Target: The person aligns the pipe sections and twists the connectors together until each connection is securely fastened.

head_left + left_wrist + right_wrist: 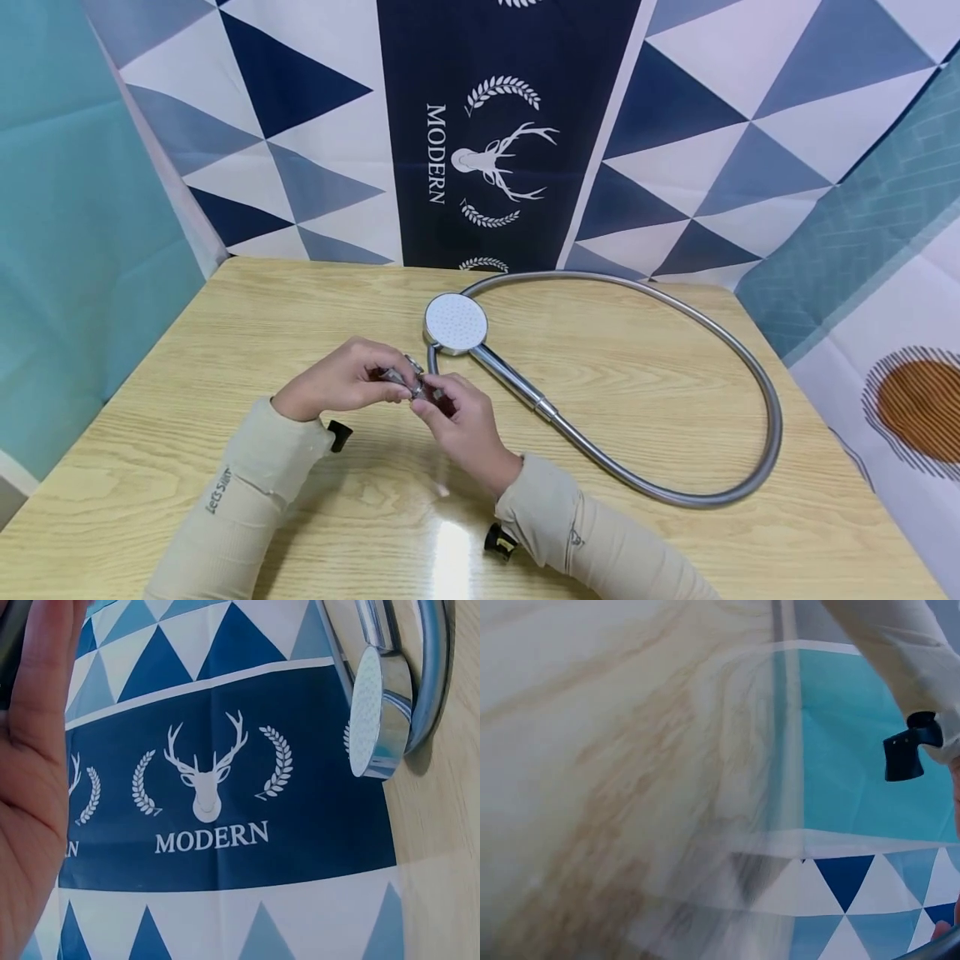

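In the head view my left hand [341, 379] pinches a small shiny metal fitting [414, 367] in front of my body; its exact kind is mostly covered by fingers. My right hand [471, 427] meets it there, gripping the end of the metal shower hose [432, 360] close against the fitting. Whether the two parts are joined is hidden. Just beyond the hands lies a round shower head [455, 322], white face up, with its chrome handle [504, 371] connected to the hose's other end. The left wrist view shows the shower head [367, 712] and part of my left hand [34, 795].
The hose loops widely over the right side of the wooden table [285, 308]. A patterned cloth [495, 150] hangs behind the table's far edge. Black wrist mounts sit under both sleeves, one of them [905, 757] visible in the right wrist view.
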The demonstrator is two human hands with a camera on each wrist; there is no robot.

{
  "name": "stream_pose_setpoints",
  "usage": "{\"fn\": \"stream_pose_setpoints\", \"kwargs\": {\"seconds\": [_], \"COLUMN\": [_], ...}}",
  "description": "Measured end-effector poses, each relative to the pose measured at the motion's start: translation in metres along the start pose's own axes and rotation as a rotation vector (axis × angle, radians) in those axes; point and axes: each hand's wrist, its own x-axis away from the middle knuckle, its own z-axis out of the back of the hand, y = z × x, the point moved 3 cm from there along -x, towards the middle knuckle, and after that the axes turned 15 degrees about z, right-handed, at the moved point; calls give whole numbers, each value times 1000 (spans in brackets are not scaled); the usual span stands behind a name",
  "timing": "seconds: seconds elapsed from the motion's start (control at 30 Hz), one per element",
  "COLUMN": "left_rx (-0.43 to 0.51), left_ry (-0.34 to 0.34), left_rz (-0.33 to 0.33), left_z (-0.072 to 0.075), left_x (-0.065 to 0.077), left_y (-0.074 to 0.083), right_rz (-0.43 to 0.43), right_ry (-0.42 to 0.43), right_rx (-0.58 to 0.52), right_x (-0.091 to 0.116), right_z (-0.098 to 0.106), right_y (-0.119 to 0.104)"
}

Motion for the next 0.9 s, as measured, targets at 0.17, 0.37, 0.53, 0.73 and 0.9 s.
{"fn": "stream_pose_setpoints", "kwargs": {"seconds": [0.17,0.37,0.53,0.73,0.9], "left_rx": [3,-27,-30,-89,-124], "left_ry": [-32,-29,-51,-119,-185], "left_rz": [-7,-21,6,-17,-12], "left_z": [-1,2,1,2,2], "left_x": [0,-2,-5,-15,-26], "left_y": [1,4,6,14,19], "right_rz": [-49,43,78,-35,-164], "right_ry": [88,92,45,127,213], "right_rx": [30,22,39,60,41], "right_x": [1,-4,-3,-1,-2], "right_z": [-2,0,4,4,6], "right_y": [-4,-6,-7,-5,-4]}}
